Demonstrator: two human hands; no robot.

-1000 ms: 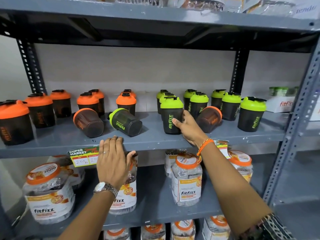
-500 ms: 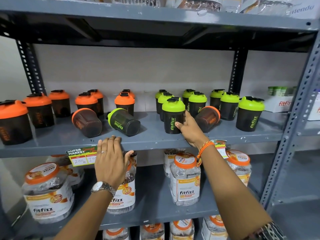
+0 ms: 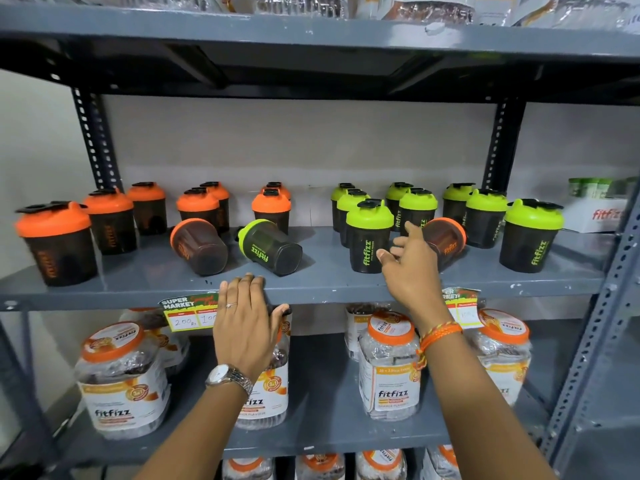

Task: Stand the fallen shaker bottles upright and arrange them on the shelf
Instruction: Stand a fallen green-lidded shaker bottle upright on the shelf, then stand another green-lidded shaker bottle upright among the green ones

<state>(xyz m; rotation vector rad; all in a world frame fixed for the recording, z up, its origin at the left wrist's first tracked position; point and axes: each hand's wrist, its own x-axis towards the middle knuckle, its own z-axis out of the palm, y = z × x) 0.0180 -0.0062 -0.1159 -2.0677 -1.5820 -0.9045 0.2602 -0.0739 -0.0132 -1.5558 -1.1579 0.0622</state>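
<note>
Three shaker bottles lie on their sides on the grey shelf (image 3: 329, 278): an orange-lidded one (image 3: 199, 245) left of centre, a green-lidded one (image 3: 270, 251) beside it, and an orange-lidded one (image 3: 446, 239) among the green group. My right hand (image 3: 410, 265) is open with fingers spread, between the upright front green bottle (image 3: 369, 237) and that right fallen bottle, holding nothing. My left hand (image 3: 244, 317) rests flat on the shelf's front edge, below the fallen green bottle.
Upright orange-lidded shakers (image 3: 55, 240) fill the left of the shelf and upright green-lidded ones (image 3: 531, 233) the right. Large fitfizz jars (image 3: 121, 379) stand on the shelf below. A white fitfizz box (image 3: 595, 213) sits at far right. Price tags (image 3: 188, 311) hang on the front edge.
My right hand has let go of the upright front green bottle and shifted right toward the fallen orange-lidded bottle. The left hand stays on the shelf edge.
</note>
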